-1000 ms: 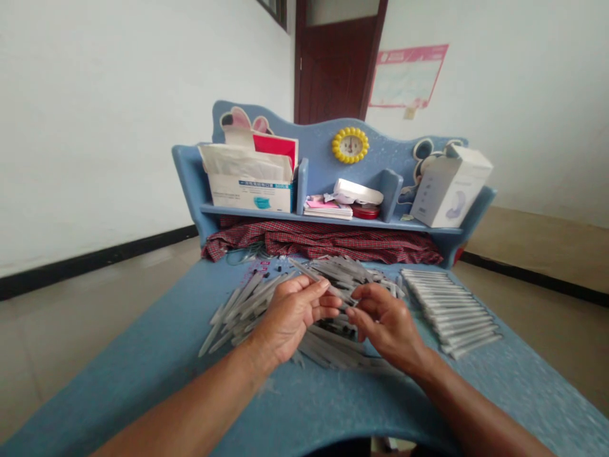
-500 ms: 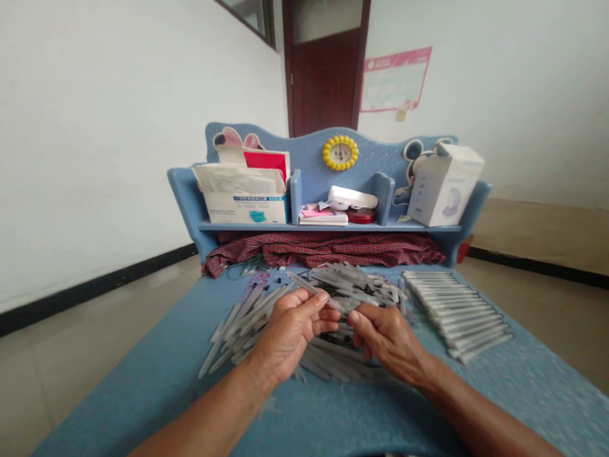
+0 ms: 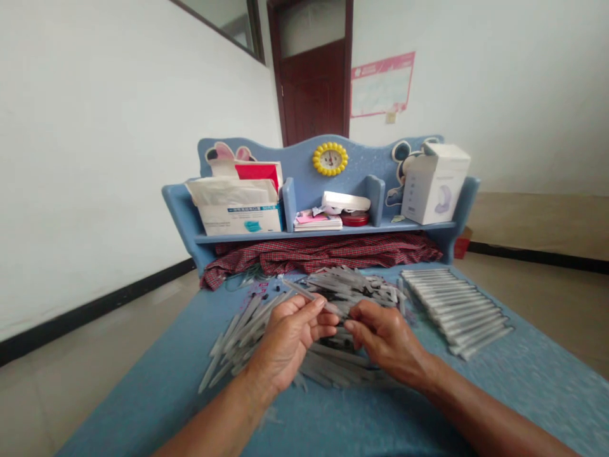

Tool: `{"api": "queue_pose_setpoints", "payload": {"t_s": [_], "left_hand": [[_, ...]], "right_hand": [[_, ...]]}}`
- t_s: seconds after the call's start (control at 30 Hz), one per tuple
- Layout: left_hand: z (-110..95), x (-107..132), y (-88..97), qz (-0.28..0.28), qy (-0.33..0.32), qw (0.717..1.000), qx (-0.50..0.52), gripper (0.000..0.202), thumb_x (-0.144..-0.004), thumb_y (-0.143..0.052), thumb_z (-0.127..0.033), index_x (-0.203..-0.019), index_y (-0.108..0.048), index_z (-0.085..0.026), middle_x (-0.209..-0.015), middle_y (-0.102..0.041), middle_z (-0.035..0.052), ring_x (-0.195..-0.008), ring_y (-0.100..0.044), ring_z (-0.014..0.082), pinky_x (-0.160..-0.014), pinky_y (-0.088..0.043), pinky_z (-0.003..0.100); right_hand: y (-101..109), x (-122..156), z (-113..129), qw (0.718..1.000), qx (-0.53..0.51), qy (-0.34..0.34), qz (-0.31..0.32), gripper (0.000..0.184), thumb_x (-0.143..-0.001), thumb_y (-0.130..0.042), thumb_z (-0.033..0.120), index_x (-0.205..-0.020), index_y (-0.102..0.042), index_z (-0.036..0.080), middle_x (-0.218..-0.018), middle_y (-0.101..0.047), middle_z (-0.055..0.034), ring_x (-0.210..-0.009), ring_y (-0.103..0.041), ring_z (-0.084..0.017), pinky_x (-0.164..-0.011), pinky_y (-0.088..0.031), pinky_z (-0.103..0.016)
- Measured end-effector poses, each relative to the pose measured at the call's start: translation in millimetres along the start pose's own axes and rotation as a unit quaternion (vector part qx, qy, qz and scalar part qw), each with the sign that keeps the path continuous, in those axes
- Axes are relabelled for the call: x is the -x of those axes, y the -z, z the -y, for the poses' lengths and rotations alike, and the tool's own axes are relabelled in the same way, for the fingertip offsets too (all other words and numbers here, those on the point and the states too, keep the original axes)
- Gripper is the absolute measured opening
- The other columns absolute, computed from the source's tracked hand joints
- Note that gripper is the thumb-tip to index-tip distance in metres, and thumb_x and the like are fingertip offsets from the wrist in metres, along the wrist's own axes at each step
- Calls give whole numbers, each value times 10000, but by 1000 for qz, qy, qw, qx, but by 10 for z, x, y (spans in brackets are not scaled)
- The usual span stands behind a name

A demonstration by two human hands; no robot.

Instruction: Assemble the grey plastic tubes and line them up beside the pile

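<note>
Above a heap on the table, my left hand [image 3: 291,336] pinches a translucent pen barrel [image 3: 299,290] between thumb and fingers; the barrel slants down toward the right. My right hand [image 3: 392,336] is closed in a pinch at the barrel's lower end. Whatever lies between its fingertips is too small or hidden to make out. Loose pen barrels [image 3: 233,346] spread to the left of my left hand. Behind and beneath both hands lies a mixed pile of grey, slender pen parts [image 3: 342,279], with dark pieces among them.
On the right, pens [image 3: 457,311] lie side by side in a neat row. Red checked cloth [image 3: 323,254] is bunched under the blue shelf [image 3: 266,238]. The shelf holds a mask box [image 3: 238,216], a white carton [image 3: 435,184] and a red round tin [image 3: 354,219].
The camera view has shifted slightly, so the shelf sits a little further left. Both hands keep nearly the same pose at the pen barrel, with the right fingers slightly changed.
</note>
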State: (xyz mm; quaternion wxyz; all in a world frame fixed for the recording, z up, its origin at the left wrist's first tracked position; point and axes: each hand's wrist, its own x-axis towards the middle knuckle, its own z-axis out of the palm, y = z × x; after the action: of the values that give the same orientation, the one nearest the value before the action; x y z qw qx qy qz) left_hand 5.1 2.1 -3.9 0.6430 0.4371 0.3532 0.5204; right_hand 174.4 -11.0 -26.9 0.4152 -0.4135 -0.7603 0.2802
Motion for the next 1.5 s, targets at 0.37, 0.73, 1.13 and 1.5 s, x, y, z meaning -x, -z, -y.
{"api": "queue_pose_setpoints", "payload": {"t_s": [0.37,0.73,1.13,1.5], "left_hand": [[-27,-14,-33,-9,0,1000,-19,109,-707,-677,-157,-779,-609,-114,-739,-662,52,-641,-625,143,-570,-543,244],[-96,-49,-37,-20,-1,999,-47,170,-634,-729,-153,-774,-640,-117,-728,-673,66,-640,-618,165,-562,-539,260],[-130,-98,29,-13,-14,999,-40,113,-710,-672,-219,-757,-662,-117,-741,-654,59,-641,-589,151,-524,-515,240],[-140,-150,98,-39,-39,997,-55,75,-739,-639,-193,-745,-632,-119,-739,-651,48,-629,-594,131,-526,-508,223]], "right_hand": [[46,-28,43,1000,6,4,-3,317,-889,-380,317,-632,-497,172,-516,-470,36,-475,-403,-74,-470,-295,-194],[23,-101,45,946,-262,-165,98,271,-841,-450,415,-700,-438,184,-449,-499,73,-275,-386,-49,-306,-261,-144],[-13,-100,75,897,-372,-192,143,299,-805,-512,452,-714,-446,175,-407,-534,75,-231,-392,-60,-277,-267,-142],[134,-116,18,998,4,-63,-15,216,-818,-493,341,-714,-562,165,-534,-543,24,-467,-492,-89,-466,-323,-190]]}}
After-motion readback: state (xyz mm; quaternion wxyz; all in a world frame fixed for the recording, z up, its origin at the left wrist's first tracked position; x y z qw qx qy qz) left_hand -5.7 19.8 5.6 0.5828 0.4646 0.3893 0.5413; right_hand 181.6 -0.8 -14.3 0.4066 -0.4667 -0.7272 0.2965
